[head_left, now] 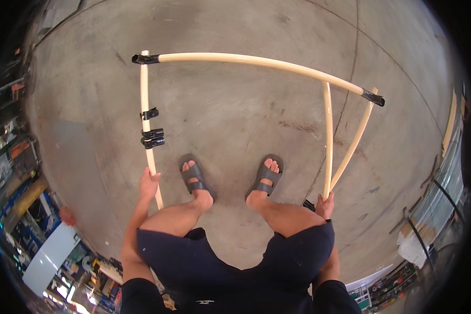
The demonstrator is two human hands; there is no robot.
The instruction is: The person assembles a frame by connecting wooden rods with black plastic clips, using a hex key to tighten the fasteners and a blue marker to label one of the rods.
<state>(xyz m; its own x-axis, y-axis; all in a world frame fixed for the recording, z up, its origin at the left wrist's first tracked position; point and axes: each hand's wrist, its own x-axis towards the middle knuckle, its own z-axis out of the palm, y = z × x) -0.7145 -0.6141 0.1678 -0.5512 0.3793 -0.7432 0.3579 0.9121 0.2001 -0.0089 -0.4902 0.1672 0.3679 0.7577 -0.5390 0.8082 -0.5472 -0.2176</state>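
Observation:
A frame of cream-coloured pipes with black pipe joints stretches ahead of me. Its long crossbar point(256, 61) runs across the far side, a black joint point(145, 58) at its left end and another black joint point(373, 98) at its right end. My left hand point(149, 184) is closed round the left pipe point(145, 94), below several black clamps point(153, 137) fixed on it. On the other side my right hand point(325, 206) grips the near end of the right pipe point(328, 136). A slanting pipe point(355, 144) meets it close to that hand. Beside the hand sits a black fitting point(309, 205), partly hidden by my leg.
My sandalled feet stand on the concrete floor point(230, 125) between the two side pipes. Cluttered shelves point(29, 220) and a pale panel point(49, 259) line the left. Wrapped long stock point(445, 178) with dark straps lies at the right, next to a cream pipe point(449, 125).

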